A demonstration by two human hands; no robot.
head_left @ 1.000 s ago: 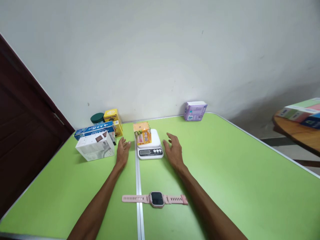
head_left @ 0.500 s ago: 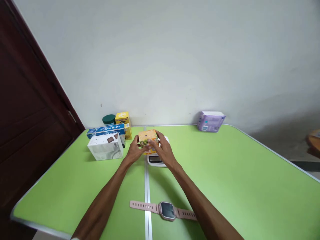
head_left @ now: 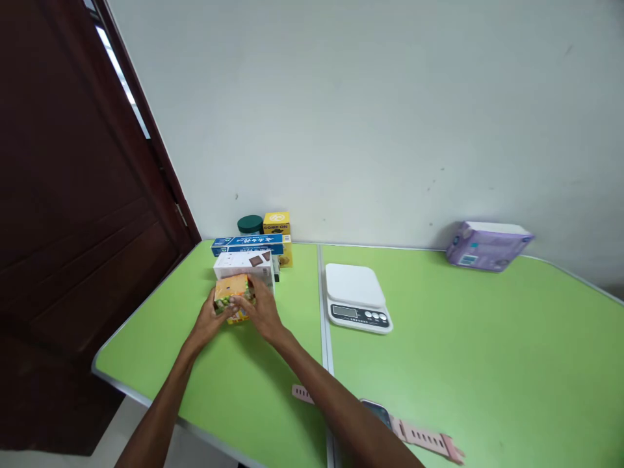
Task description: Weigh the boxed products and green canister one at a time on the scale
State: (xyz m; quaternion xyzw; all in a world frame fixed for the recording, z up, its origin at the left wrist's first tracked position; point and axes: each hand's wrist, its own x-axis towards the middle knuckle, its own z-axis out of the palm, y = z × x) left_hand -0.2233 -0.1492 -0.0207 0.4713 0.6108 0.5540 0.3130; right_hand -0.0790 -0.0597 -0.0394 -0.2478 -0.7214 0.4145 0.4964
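Note:
Both my hands are closed around a small orange and yellow printed box [head_left: 233, 286], just in front of a white box [head_left: 244, 260]. My left hand [head_left: 209, 320] grips its left side, and my right hand [head_left: 264, 308] its right side. Whether the printed box touches the table is hard to tell. To the right lies a white kitchen scale [head_left: 355, 286] with nothing on its platform. A pink-strapped smartwatch [head_left: 425, 439] rests at the front, partly hidden under my right forearm.
Behind the white box stand blue toothpaste-like cartons [head_left: 248, 242], a green-lidded jar [head_left: 250, 223] and a yellow box [head_left: 277, 223]. A purple soft pack [head_left: 489, 247] leans near the wall on the right. The green folding table [head_left: 468, 338] has a metal seam [head_left: 322, 312].
My hands have carried the printed box left, away from above the scale to the front of the white box. The scale is now uncovered. The view has turned left.

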